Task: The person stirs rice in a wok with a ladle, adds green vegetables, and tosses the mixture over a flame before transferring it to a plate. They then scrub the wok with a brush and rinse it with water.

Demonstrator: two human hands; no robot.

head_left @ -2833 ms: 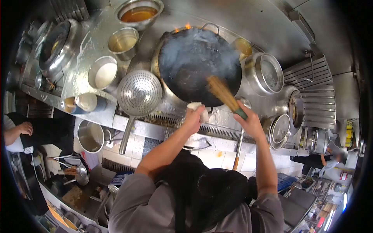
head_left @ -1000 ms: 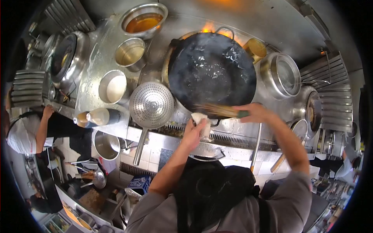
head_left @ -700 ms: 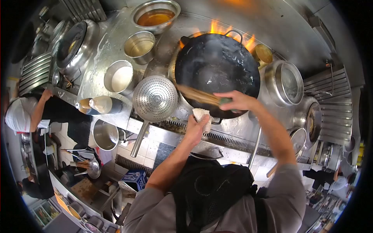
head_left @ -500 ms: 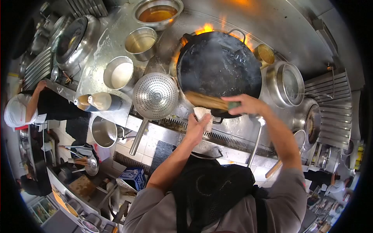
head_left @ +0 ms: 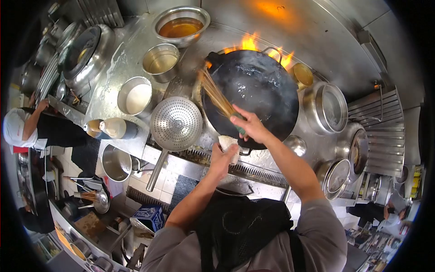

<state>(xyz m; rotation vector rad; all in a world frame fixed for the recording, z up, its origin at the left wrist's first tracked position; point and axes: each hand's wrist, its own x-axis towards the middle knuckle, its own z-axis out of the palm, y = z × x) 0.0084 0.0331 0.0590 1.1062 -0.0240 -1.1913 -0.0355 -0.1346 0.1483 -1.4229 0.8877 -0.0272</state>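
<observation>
A bamboo wok brush (head_left: 216, 96) is gripped by its green-bound end in my right hand (head_left: 250, 125). Its bristles point up and left, over the left rim of a large black wok (head_left: 267, 102). Steam rises from the wok, whose dark inner surface has wet, shiny patches. My left hand (head_left: 220, 161) is closed on a folded white cloth (head_left: 229, 144) at the wok's front edge, beside its near loop handle (head_left: 245, 153). Whether the cloth grips the rim is hidden. Flames (head_left: 248, 42) burn behind the wok.
Left of the wok lies a perforated strainer (head_left: 176, 123) with its handle over the counter edge. Metal pots (head_left: 136, 96) and squeeze bottles (head_left: 114, 128) stand farther left. A ladle (head_left: 296, 145) and lidded pots (head_left: 331, 108) are at right. Another person (head_left: 27, 129) works at far left.
My right hand has swung the brush from lying nearly level along the front rim to pointing up-left at the wok's left side. My left hand keeps the cloth at the front edge.
</observation>
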